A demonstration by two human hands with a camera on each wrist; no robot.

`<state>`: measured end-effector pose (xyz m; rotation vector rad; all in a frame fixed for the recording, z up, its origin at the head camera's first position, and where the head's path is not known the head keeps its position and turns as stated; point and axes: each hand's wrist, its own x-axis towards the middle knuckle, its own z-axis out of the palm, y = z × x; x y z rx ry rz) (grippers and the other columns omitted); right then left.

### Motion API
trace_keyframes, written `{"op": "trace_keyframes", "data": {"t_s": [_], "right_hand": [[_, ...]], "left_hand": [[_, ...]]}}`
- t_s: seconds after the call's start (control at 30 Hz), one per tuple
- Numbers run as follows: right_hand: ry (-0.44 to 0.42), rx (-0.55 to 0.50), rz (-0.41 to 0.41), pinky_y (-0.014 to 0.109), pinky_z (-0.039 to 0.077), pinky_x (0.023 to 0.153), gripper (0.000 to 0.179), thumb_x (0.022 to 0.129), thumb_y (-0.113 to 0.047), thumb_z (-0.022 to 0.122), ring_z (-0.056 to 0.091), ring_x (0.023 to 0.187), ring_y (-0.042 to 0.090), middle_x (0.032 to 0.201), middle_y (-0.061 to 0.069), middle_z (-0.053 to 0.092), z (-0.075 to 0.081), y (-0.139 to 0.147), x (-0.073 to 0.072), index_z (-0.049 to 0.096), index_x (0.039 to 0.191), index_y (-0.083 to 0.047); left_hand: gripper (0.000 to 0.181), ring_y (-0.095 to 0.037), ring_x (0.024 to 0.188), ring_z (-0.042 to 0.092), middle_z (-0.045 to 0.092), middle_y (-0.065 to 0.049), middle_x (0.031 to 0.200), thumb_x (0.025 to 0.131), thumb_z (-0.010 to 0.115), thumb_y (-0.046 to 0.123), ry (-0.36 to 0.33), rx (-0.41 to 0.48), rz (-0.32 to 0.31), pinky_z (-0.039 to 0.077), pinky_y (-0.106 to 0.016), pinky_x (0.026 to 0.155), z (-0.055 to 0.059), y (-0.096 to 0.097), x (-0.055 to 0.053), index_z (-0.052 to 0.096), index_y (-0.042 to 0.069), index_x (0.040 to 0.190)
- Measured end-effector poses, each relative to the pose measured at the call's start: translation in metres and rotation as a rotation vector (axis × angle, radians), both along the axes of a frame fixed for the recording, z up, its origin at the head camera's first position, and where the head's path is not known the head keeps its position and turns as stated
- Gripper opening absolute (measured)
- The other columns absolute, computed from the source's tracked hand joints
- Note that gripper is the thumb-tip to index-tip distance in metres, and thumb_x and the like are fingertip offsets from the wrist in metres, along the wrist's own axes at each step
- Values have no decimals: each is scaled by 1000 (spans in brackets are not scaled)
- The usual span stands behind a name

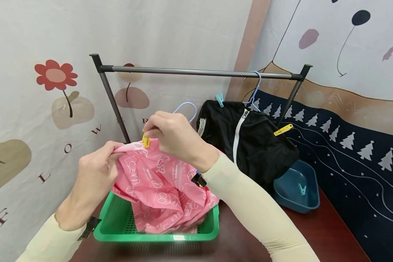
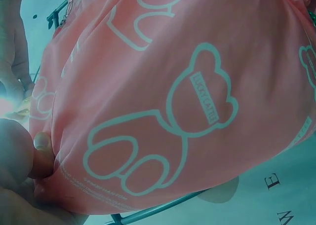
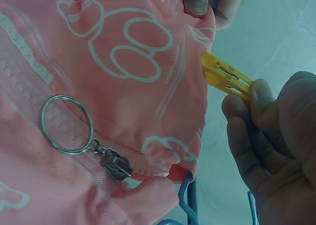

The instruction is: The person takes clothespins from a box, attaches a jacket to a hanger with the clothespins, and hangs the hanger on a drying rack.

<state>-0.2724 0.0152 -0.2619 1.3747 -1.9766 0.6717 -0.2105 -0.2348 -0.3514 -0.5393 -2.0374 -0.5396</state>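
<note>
A pink garment (image 1: 170, 185) with white bear outlines drapes over the green basket (image 1: 157, 238). My left hand (image 1: 95, 174) pinches its upper left corner between thumb and fingers. With thumb and fingertips, my right hand (image 1: 177, 136) holds a yellow clothespin (image 3: 226, 76), whose front end is at the garment's top edge. In the right wrist view a zipper with a metal ring pull (image 3: 66, 124) runs down the garment. Part of a blue hanger (image 3: 185, 198) emerges at the neck; its hook (image 1: 186, 103) rises behind my right hand.
A dark metal rack (image 1: 183, 71) stands behind. From its bar a blue hanger (image 1: 257, 85) carries a black garment (image 1: 262, 142), with a light-blue clothespin (image 1: 219, 100) and a yellow one at its shoulders. A blue basin (image 1: 291, 204) at right holds another light-blue clothespin (image 1: 302, 189).
</note>
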Motion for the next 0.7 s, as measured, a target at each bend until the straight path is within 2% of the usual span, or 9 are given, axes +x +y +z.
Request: {"op": "trace_keyframes", "data": {"t_s": [0.23, 0.4, 0.53, 0.7], "right_hand": [[2, 95, -65, 19, 64, 93, 5, 109, -6, 81, 82, 93, 15, 103, 3, 83, 0, -4, 1, 80, 104, -6], [5, 186, -103, 25, 66, 93, 3, 110, -8, 81, 83, 98, 17, 106, 4, 82, -1, -10, 2, 82, 107, -6], [-33, 239, -156, 28, 67, 89, 9, 113, -13, 77, 82, 99, 19, 114, 4, 81, -2, -14, 5, 82, 118, -7], [-77, 241, -228, 31, 69, 85, 19, 116, -20, 74, 81, 104, 18, 122, 3, 81, -10, -13, 9, 78, 132, -9]], "left_hand": [[14, -34, 77, 81, 85, -18, 95, 102, 78, -11, -26, -7, 2, 63, -57, 72, 0, 5, -1, 75, -3, 112], [12, -34, 71, 77, 83, -19, 92, 102, 79, -8, -33, -9, 6, 61, -56, 68, -1, 7, -2, 73, -3, 111], [13, -32, 69, 76, 83, -18, 91, 101, 81, -8, -47, -6, 6, 61, -53, 66, -2, 8, -2, 73, -3, 111], [13, -32, 69, 76, 84, -18, 92, 102, 79, -10, -62, -4, 7, 61, -52, 65, -3, 8, -4, 73, -3, 111]]}}
